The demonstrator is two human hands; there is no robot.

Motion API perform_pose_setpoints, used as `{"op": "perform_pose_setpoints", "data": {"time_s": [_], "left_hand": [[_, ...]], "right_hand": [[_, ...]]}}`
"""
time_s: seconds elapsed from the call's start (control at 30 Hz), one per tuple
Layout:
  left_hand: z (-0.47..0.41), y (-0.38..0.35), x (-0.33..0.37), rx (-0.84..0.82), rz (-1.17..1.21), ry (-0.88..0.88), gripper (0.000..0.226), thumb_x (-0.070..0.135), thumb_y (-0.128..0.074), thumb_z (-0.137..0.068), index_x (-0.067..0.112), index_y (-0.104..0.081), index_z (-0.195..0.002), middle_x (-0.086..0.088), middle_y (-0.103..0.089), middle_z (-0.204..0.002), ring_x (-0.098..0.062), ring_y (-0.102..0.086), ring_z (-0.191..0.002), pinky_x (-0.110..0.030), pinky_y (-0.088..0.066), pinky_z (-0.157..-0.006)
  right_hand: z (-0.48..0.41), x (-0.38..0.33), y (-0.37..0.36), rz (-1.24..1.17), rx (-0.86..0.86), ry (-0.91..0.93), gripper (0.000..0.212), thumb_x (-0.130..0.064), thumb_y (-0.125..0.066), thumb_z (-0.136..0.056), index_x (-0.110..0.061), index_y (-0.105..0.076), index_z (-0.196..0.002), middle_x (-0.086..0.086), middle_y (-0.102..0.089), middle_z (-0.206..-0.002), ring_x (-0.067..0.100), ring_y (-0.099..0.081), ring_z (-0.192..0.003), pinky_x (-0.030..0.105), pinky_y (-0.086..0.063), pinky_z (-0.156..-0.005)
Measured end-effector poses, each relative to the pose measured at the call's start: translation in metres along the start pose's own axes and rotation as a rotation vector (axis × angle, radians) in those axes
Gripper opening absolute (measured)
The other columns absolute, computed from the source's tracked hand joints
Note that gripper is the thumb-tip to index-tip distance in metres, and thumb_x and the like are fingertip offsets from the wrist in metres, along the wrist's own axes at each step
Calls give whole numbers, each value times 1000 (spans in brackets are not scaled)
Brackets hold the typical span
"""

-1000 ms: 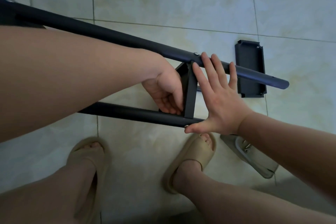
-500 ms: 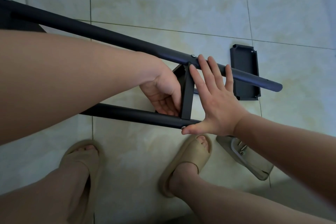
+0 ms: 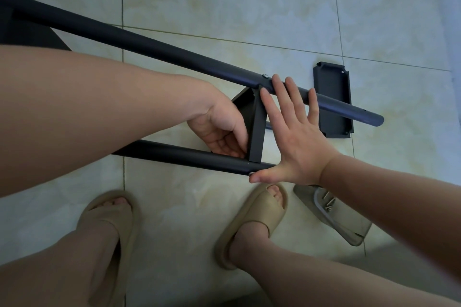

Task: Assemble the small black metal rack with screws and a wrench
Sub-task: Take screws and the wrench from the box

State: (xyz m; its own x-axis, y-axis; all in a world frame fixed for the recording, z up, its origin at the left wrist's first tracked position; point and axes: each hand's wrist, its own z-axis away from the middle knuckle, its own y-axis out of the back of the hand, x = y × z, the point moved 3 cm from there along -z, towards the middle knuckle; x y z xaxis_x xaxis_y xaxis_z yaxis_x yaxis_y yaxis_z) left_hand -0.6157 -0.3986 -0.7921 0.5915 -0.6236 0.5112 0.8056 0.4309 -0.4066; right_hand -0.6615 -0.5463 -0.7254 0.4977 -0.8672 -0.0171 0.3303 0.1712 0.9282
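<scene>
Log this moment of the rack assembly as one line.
left hand: grips crosspiece | right hand: flat, spanning upper tube and lower tube | spare panel: on floor | screws: in bag

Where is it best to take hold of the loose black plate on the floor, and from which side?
Pinch the raised rim at the far short end of the black plate, coming from above. It lies flat, rim up, and the rack's upper tube crosses its middle, leaving that end free.
</scene>
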Motion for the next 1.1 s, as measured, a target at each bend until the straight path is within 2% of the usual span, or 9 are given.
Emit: {"op": "perform_pose_setpoints", "data": {"time_s": [0.23,0.47,1.1], "left_hand": [[2,2,-1,-52,15,23,16,2,-57,-94,8,-72,-96,-7,-74,-90,-16,-70,-80,-27,-57,-83],[-1,2,-4,-12,11,24,13,4,-61,-92,9,-73,-94,-6,-71,-84,-13,-66,-74,-25,-55,-81],[-1,1,-7,-35,51,8,17,5,-59,-93,10,-75,-91,-6,-73,-87,-14,-69,-76,-25,-57,-80]], "right_hand": [[0,0,0,13,1,-3,143,-107,-26,-60,-12,7,-162,17,10,-169,40,12,-155,72,5,-118],[0,0,1,14,0,-3,144,-106,-29,-60,-10,3,-162,17,10,-169,39,11,-155,70,7,-118],[-1,1,-1,2,4,2,144,-107,-27,-60,-11,4,-163,17,11,-169,38,13,-155,71,6,-118]]}}
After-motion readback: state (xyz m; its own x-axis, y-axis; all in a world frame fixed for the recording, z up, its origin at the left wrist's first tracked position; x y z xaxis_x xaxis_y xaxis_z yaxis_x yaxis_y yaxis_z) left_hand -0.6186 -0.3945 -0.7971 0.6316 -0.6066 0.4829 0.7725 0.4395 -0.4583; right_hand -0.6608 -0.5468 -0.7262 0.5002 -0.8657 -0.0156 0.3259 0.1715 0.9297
